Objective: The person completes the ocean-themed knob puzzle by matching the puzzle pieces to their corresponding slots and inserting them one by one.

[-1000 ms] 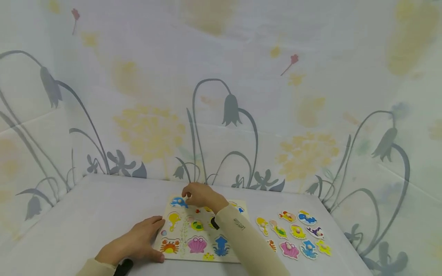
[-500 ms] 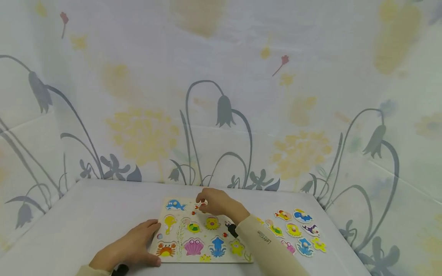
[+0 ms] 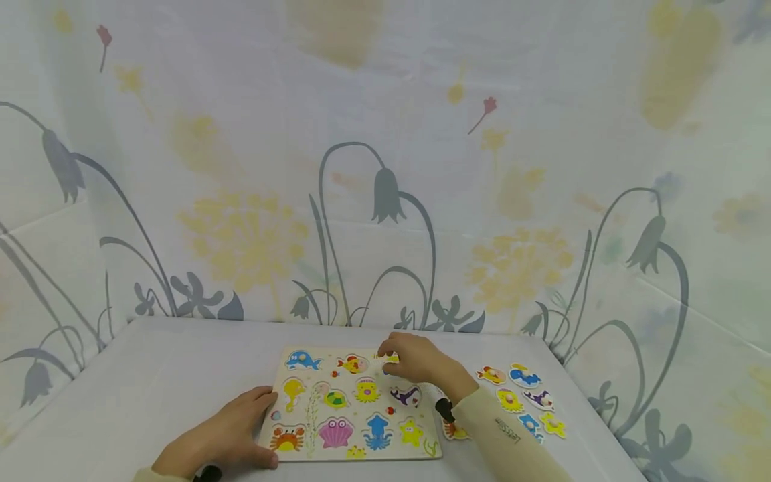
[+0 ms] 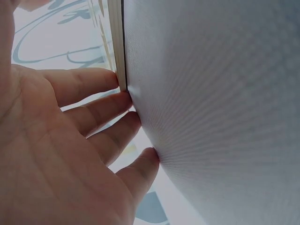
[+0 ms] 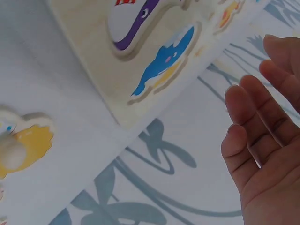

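A pale wooden puzzle board [image 3: 328, 352] with painted sea animals lies on the white-covered table. At its upper left corner sits the blue whale piece [image 3: 304, 360], a small knob on it. My left hand [image 3: 219, 428] rests against the board's left edge; in the left wrist view its extended fingers [image 4: 108, 110] touch the edge and the cloth. Over the far right corner hovers my right hand [image 3: 418, 361], fingers loosely bent and holding nothing visible. The right wrist view shows the hand [image 5: 272, 140] apart from the blue dolphin recess [image 5: 164, 61].
Loose knobbed pieces lie right of the board, among them a blue-and-yellow dolphin [image 3: 525, 376], a red-and-yellow fish [image 3: 490, 375], a yellow octopus [image 3: 509, 400] and a yellow star [image 3: 553, 425]. My right forearm covers some. Behind the table hangs a flowered cloth [image 3: 385, 268].
My right hand has moved right along the board's far edge, from the whale past the fish to the far right corner. The left hand stays at the board's left edge.
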A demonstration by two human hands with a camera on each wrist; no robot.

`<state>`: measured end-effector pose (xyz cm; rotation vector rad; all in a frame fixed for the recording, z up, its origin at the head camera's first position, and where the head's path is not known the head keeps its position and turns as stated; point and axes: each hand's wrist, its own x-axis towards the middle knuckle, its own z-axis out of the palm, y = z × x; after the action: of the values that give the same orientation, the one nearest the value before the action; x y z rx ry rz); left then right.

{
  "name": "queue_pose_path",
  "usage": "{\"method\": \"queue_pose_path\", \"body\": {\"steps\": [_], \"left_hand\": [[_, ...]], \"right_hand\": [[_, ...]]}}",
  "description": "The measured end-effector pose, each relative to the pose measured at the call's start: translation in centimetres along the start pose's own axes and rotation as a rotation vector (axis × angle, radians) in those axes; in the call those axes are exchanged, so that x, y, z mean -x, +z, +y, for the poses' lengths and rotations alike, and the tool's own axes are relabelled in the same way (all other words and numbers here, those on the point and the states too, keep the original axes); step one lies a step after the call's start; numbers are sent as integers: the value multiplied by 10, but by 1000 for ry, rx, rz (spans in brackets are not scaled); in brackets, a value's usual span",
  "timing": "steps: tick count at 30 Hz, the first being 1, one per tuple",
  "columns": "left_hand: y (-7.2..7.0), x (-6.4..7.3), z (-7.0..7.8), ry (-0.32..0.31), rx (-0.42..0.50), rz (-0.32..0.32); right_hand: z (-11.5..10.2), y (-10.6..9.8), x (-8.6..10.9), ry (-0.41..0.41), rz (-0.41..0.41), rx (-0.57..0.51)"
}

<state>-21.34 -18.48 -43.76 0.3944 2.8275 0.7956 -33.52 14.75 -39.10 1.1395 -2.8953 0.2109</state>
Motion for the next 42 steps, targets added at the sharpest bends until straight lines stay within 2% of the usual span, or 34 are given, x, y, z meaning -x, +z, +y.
{"method": "queue_pose_path", "body": {"steps": [5, 11, 20, 25, 32, 42], "left_hand": [[0, 0, 0, 4, 13, -1], [0, 1, 1, 1, 16, 0], [-1, 1, 3, -4, 15, 0], [-1, 2, 3, -6, 16, -8], [-1, 1, 3, 6, 17, -15], [0, 1, 2, 4, 1, -1]], "right_hand": [[18, -4, 14, 52, 9, 2], [38, -9, 33, 76, 39, 3], [64, -15, 56, 145, 57, -36], [78, -15, 66, 188, 70, -53], [97, -13, 79, 205, 79, -85], [126, -3, 96, 294, 77, -124]]}}
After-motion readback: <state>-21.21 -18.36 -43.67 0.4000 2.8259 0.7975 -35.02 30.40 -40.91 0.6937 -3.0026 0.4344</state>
